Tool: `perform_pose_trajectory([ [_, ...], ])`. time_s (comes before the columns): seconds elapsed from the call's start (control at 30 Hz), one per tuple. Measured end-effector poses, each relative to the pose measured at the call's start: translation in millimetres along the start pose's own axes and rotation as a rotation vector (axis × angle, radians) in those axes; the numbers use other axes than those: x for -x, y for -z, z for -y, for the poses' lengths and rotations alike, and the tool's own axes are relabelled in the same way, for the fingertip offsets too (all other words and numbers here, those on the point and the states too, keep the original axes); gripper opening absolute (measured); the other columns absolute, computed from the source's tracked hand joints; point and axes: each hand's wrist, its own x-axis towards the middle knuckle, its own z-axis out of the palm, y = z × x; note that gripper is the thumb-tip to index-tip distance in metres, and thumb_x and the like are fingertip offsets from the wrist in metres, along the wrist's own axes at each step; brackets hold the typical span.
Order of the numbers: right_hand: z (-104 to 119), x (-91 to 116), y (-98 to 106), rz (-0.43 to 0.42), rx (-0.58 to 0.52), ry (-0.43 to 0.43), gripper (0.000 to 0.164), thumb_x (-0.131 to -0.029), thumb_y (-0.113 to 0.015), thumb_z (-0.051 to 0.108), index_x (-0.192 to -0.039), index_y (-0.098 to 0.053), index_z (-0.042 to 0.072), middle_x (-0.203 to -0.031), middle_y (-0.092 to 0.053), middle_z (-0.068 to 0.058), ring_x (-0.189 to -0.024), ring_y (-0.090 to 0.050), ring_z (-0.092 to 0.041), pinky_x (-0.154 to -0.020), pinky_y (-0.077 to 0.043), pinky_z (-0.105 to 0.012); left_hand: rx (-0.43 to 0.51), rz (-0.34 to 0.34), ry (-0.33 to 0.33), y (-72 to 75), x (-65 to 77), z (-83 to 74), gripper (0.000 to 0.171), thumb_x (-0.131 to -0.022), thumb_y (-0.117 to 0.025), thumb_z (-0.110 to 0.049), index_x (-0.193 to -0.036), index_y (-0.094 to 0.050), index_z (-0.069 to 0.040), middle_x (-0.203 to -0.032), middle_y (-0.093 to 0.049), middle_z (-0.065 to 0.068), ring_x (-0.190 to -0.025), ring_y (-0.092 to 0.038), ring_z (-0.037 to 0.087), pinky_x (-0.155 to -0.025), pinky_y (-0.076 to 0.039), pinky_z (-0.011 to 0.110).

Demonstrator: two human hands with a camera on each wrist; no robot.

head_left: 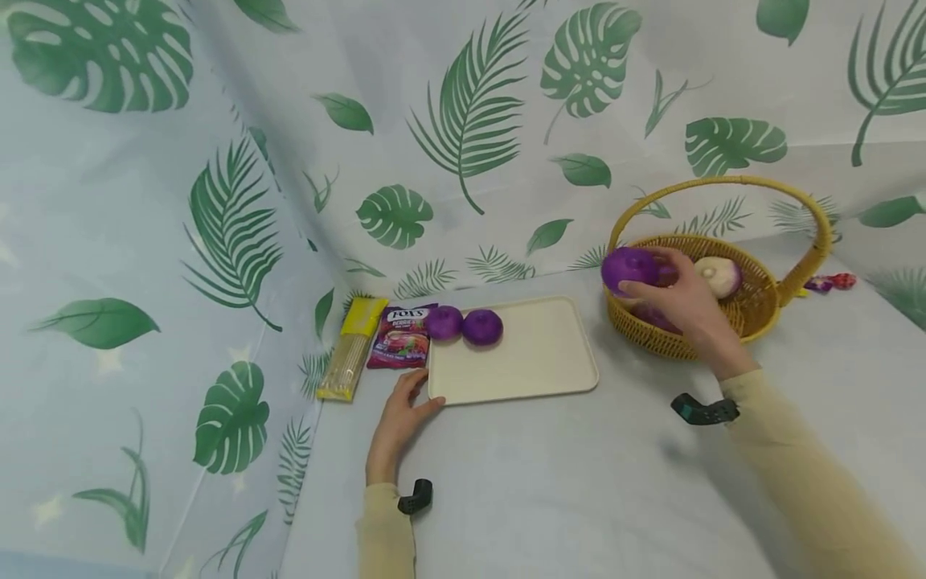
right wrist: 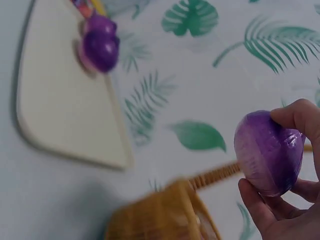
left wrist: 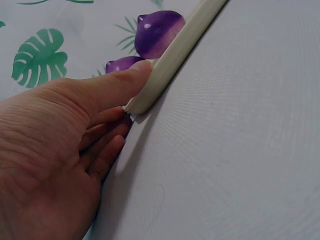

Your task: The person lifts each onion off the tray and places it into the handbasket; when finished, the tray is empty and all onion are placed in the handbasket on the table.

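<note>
My right hand [head_left: 687,301] holds a purple onion [head_left: 628,270] above the near left rim of the wicker basket [head_left: 651,342]. Thumb and fingers pinch the onion from opposite sides in the right wrist view. Inside the basket lie a white-and-purple round vegetable [head_left: 718,277] and another purple thing, partly hidden by the hand. My left hand [head_left: 403,414] grips the near left corner of the cream tray [head_left: 535,362]. In the left wrist view its thumb lies on the rim, with the fingers at the outer edge. Two purple onions [head_left: 482,327] sit side by side at the tray's far left.
Left of the tray lie a purple Fox's candy bag [head_left: 400,338] and a yellow-ended clear pack [head_left: 347,354] of thin sticks. The basket's tall handle [head_left: 752,182] arches over it. Small wrapped sweets [head_left: 832,281] lie right of the basket. Leaf-print cloth [head_left: 463,145] hangs behind.
</note>
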Motion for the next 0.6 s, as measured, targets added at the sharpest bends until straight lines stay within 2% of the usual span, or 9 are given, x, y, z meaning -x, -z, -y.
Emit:
perform_pose_trajectory([
  [0.07,-7,5,19,-0.028,0.027,-0.045,0.091,-0.075,-0.066,0.063,-0.148,-0.021,0.032,-0.145,-0.029,-0.013,-0.127,-0.032,-0.035,-0.098,-0.036,-0.060,0.004,-0.005,0.006,0.1,1.1,-1.2,0.066,-0.079,-0.076,-0.032,-0.137,-0.049,-0.015,-0.136,-0.046,0.001,-0.126,-0.044,0.023,-0.108,-0.035,0.038],
  [0.17,-23,10,48,-0.065,0.078,-0.083,0.097,-0.074,-0.064,0.065,-0.151,-0.017,0.027,-0.149,-0.025,-0.017,-0.129,-0.030,-0.040,-0.099,-0.033,-0.064,0.000,-0.007,0.004,0.0,-0.2,-3.0,0.066,-0.079,-0.077,-0.031,-0.136,-0.049,-0.013,-0.136,-0.046,0.002,-0.125,-0.044,0.024,-0.108,-0.035,0.039],
  [0.33,-44,21,88,-0.018,0.239,-0.095,0.109,-0.074,-0.063,0.066,-0.152,-0.009,0.011,-0.144,-0.025,-0.031,-0.125,-0.027,-0.051,-0.093,-0.031,-0.073,-0.012,0.000,-0.006,-0.1,-2.3,-2.4,0.067,-0.078,-0.077,-0.033,-0.136,-0.049,-0.013,-0.136,-0.046,0.002,-0.125,-0.045,0.024,-0.108,-0.036,0.038],
  [0.43,-51,25,100,0.023,0.290,-0.076,0.110,-0.076,-0.064,0.064,-0.151,-0.009,0.005,-0.139,-0.028,-0.035,-0.121,-0.029,-0.052,-0.091,-0.032,-0.073,-0.011,0.000,-0.010,0.0,-0.7,-3.3,0.067,-0.079,-0.077,-0.033,-0.137,-0.049,-0.013,-0.136,-0.046,0.002,-0.125,-0.044,0.024,-0.109,-0.035,0.038],
  [0.6,-62,25,104,0.069,0.307,-0.078,0.106,-0.078,-0.064,0.061,-0.150,-0.012,0.003,-0.137,-0.030,-0.035,-0.122,-0.029,-0.052,-0.094,-0.031,-0.072,-0.004,-0.006,0.002,-2.9,2.8,-4.3,0.067,-0.079,-0.077,-0.032,-0.137,-0.049,-0.013,-0.136,-0.045,0.003,-0.126,-0.043,0.025,-0.109,-0.035,0.040],
])
